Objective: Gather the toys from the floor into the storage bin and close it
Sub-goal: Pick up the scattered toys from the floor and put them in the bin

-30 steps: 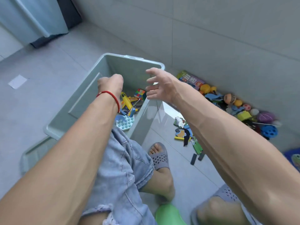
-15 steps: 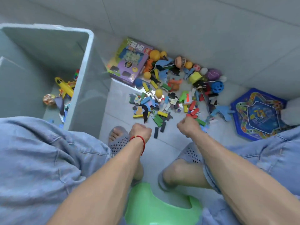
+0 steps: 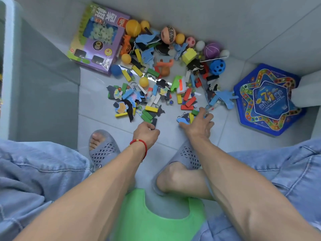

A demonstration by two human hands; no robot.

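Note:
A heap of toys lies on the grey floor against the wall: coloured blocks (image 3: 151, 108), foam puzzle pieces (image 3: 124, 106), balls (image 3: 133, 28) and a purple ball (image 3: 212, 49). The grey storage bin (image 3: 9, 70) stands open at the far left; its inside is out of view. My left hand (image 3: 147, 133) is at the near edge of the heap, fingers curled, pinching a black block (image 3: 154, 121). My right hand (image 3: 199, 123) is bent over a small cluster, its thumb and fingers closing on a blue foam piece (image 3: 182, 120) and a yellow block (image 3: 191, 117).
A purple toy box (image 3: 97, 42) lies beside the bin. A blue star-shaped board game (image 3: 268, 100) lies at the right. My feet in grey slippers (image 3: 104, 150) are on the floor and a green stool (image 3: 156, 221) is under me.
My view has swung from the bin down to the floor heap. Both hands left the bin, came down as fists and now reach into the near edge of the toys.

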